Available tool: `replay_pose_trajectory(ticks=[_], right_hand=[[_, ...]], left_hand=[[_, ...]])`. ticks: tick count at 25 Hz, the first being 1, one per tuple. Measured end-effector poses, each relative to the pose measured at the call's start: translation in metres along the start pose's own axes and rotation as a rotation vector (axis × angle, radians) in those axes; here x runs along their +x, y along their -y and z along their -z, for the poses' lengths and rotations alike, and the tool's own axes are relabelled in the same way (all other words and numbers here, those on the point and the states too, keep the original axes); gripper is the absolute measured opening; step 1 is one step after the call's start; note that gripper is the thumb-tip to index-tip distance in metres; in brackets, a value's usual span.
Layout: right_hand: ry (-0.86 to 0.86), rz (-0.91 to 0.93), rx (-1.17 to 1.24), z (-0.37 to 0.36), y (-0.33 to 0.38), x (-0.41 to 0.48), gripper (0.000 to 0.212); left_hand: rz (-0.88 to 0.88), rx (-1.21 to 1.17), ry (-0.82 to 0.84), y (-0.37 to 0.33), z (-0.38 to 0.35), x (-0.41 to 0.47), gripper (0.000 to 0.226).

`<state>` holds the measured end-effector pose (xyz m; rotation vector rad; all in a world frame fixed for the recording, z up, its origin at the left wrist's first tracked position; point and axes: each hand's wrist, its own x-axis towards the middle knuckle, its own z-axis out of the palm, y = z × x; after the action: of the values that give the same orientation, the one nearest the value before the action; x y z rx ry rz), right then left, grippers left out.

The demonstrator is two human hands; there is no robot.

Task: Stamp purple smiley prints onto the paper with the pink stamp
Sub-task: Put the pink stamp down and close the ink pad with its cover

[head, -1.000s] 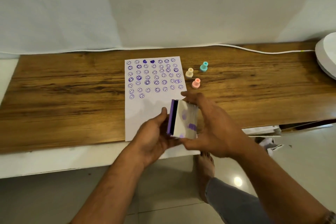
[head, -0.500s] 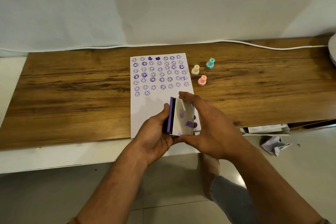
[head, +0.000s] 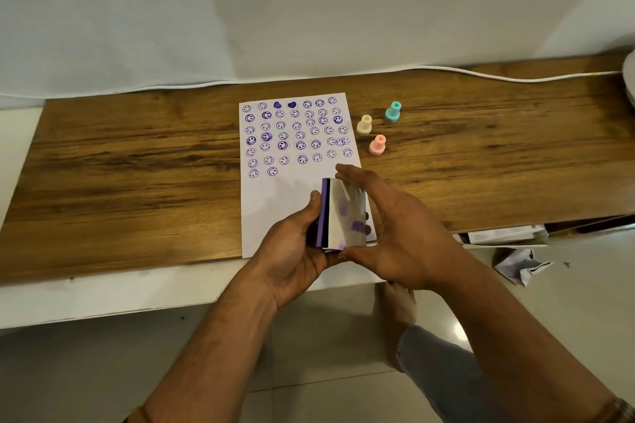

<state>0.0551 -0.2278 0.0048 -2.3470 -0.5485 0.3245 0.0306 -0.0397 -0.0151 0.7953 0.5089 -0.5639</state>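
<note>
free: wood left of paper | blocked: three stamps right

A wooden bench top carries a white paper near the middle, its lower edge reaching the front edge. Just right of the paper stand three stamps: cream, teal and pink. A white cable runs along the back edge.

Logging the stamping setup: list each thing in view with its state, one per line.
Ink pad case: partly open, lid ink-smeared, held in both hands.
Left hand: grips the base.
Right hand: holds the lid.
Pink stamp: upright, untouched.
Cream stamp: upright.
Teal stamp: upright.
Paper: flat, upper part stamped, lower part blank.
</note>
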Motion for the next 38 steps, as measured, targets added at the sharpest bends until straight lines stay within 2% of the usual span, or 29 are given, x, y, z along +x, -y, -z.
replay_pose_trajectory(ticks=[6, 14, 17, 21, 23, 25, 27, 29, 30, 34, 38], right_hand=[[-0.015, -0.005, -0.019, -0.004, 0.0, 0.002, 0.108], [-0.054, 0.008, -0.029, -0.008, -0.003, 0.005, 0.108], [-0.083, 0.009, -0.015, -0.016, -0.002, 0.007, 0.112], [-0.114, 0.051, -0.083, -0.026, 0.002, 0.01, 0.12], [-0.07, -0.005, 0.048, -0.024, 0.003, 0.011, 0.121], [-0.096, -0.133, 0.313, -0.021, 0.001, 0.011, 0.104], [-0.181, -0.297, 0.537, -0.017, 0.0, 0.013, 0.066], [-0.24, -0.415, 0.657, -0.015, -0.003, 0.017, 0.025], [-0.244, -0.444, 0.687, -0.014, -0.004, 0.018, 0.014], [-0.241, -0.507, 0.815, -0.014, -0.007, 0.019, 0.01], [-0.317, -0.56, 0.982, -0.013, -0.007, 0.022, 0.012]], left_hand=[[0.004, 0.018, 0.009, 0.001, -0.001, 0.001, 0.047], [-0.02, 0.026, -0.067, 0.003, -0.003, 0.003, 0.044], [-0.1, 0.144, -0.142, -0.001, -0.004, 0.002, 0.037], [-0.25, 0.521, -0.245, 0.001, -0.007, 0.003, 0.028], [-0.29, 0.53, -0.293, 0.003, -0.006, 0.006, 0.025], [-0.301, 0.435, -0.276, 0.0, -0.004, 0.007, 0.018], [-0.299, 0.443, -0.273, -0.002, -0.004, 0.006, 0.017], [-0.302, 0.499, -0.277, 0.0, -0.004, 0.007, 0.017], [-0.316, 0.529, -0.282, 0.002, -0.003, 0.008, 0.016], [-0.383, 0.577, -0.325, 0.003, 0.003, 0.01, 0.018], [-0.344, 0.523, -0.362, 0.003, 0.008, 0.012, 0.018]])
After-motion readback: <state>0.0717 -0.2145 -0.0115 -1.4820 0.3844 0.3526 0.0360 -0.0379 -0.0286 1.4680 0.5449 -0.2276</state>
